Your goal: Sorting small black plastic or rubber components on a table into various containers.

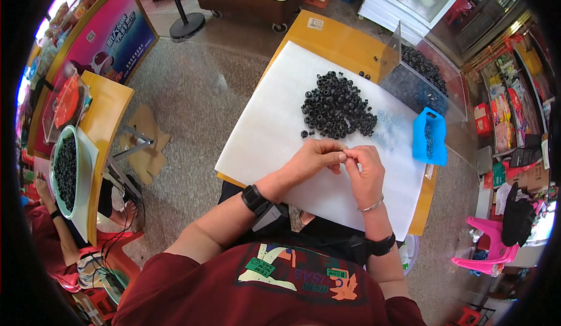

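My left hand (314, 157) and my right hand (366, 177) meet above the near part of a white sheet (263, 121). Both pinch with thumb and fingers, fingertips touching. Whatever lies between them is too small or hidden to make out. Just beyond my hands lies a heap of small round black parts (334, 105), some with holes through them. To its right, small clear bluish pieces (385, 128) are scattered on the sheet. A blue plastic basket (418, 142) with a handle stands at the sheet's right edge, with more small pieces inside.
The sheet covers a yellow table (333, 33). A clear bin (392, 83) of black parts stands at its far right corner. At left, another person's arm (65, 232) is beside a second table (108, 101) holding a green basin (79, 200) of black parts. A pink stool (476, 261) stands at right.
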Motion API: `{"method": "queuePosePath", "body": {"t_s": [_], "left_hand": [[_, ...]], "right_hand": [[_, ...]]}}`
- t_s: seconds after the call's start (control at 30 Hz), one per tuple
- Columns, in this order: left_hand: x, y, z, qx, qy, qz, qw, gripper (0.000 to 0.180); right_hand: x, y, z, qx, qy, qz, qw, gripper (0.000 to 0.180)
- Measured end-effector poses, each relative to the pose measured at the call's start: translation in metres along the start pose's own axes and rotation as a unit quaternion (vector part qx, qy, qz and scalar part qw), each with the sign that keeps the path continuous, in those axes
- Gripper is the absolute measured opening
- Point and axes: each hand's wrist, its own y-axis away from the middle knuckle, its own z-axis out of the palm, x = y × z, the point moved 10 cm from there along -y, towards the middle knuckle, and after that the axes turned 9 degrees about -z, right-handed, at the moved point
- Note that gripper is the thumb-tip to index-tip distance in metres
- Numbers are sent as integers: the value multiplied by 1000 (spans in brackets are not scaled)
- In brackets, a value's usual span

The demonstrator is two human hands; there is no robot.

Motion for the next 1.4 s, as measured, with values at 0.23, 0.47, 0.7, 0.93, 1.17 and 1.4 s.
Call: {"method": "queuePosePath", "body": {"t_s": [0.23, 0.47, 0.7, 0.93, 1.17, 1.4], "left_hand": [[-1, 0, 11, -25, 63, -24, 997, 24], [-1, 3, 2, 24, -9, -40, 999, 21], [-11, 1, 7, -5, 48, -74, 996, 22], [-5, 7, 22, -16, 10, -102, 995, 26], [-8, 4, 12, 15, -28, -51, 998, 24], [7, 11, 25, 82, -349, 33, 933, 20]], "right_hand": [[15, 11, -4, 34, -104, 99, 989, 10], [1, 7, -9, 24, -57, 37, 997, 10], [-5, 11, -15, 51, -48, 6, 998, 10], [8, 27, -9, 51, -76, 77, 993, 18], [-3, 42, -23, 77, -94, 87, 989, 28], [23, 142, -27, 22, -303, 322, 897, 22]]}}
